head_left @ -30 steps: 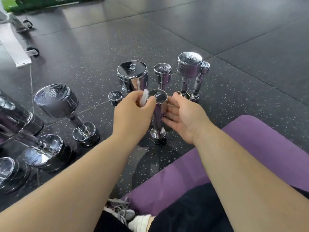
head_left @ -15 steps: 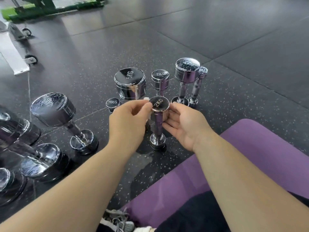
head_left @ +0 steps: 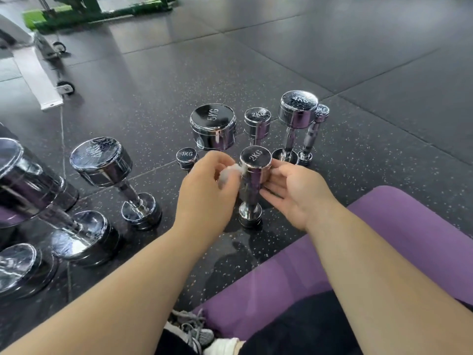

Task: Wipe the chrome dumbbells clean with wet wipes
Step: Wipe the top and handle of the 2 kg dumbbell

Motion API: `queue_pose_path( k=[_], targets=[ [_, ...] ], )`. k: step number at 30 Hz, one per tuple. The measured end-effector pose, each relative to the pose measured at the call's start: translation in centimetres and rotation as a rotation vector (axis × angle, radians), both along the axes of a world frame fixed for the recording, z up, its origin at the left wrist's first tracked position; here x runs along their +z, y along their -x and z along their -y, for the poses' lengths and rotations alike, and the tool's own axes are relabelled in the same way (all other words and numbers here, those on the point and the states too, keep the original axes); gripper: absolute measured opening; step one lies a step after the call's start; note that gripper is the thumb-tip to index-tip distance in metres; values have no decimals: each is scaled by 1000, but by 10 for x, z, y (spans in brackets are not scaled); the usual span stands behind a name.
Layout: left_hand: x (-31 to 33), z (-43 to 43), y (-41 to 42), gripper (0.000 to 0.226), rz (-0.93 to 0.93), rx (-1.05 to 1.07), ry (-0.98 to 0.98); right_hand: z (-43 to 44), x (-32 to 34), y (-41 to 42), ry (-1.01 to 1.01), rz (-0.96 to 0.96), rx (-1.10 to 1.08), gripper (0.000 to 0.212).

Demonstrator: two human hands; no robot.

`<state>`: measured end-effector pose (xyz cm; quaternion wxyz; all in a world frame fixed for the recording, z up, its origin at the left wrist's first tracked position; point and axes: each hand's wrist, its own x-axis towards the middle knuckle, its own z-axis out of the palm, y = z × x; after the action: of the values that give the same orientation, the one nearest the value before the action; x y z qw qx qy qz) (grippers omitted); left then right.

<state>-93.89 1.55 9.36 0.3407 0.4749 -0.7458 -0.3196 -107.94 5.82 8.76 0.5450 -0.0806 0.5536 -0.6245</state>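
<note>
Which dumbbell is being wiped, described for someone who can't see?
Past the edge of the purple mat, chrome dumbbells stand upright. Take the 2KG dumbbell nearest the mat. Only it sits between the left hand, pinching a wet wipe, and the right hand.

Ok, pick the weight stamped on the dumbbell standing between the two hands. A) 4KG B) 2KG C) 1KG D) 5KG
B: the upright dumbbell between the hands reads 2KG on its top face. The left hand holds a wet wipe against its side and the right hand touches the other side with straight fingers.
</note>
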Motion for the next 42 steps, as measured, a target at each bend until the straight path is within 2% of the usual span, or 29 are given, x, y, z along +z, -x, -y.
queue_pose_path(
  k=[2,5,8,11,16,20,25,29,33,35,38,42],
  targets=[
    [0,4,-1,32,-20,-25,-272,-1,1,-3,15,-103,67,48],
    [0,7,8,50,8,-165,-343,-4,2,-10,48,-226,175,57],
    [-1,12,4,49,74,-114,-298,-4,6,-23,67,-224,212,51],
    [6,16,-20,39,166,-44,-272,-2,14,-44,84,-165,243,38],
    [37,31,-49,25,133,81,-253,19,33,-81,142,-74,270,33],
    [52,55,-73,45,286,163,-284,41,39,-108,146,31,333,25],
    [36,75,-87,60,264,183,-313,69,28,-129,137,93,297,15],
    [12,85,-83,46,185,199,-269,82,20,-128,137,131,268,16],
    [7,91,-73,37,106,234,-263,93,26,-124,110,56,322,24],
    [7,89,-73,45,122,243,-289,95,31,-122,79,-24,396,21],
    [13,76,-82,62,98,223,-341,81,41,-117,74,-27,459,26],
    [41,53,-106,39,50,276,-473,45,50,-120,-83,-194,452,18]
  ],
)
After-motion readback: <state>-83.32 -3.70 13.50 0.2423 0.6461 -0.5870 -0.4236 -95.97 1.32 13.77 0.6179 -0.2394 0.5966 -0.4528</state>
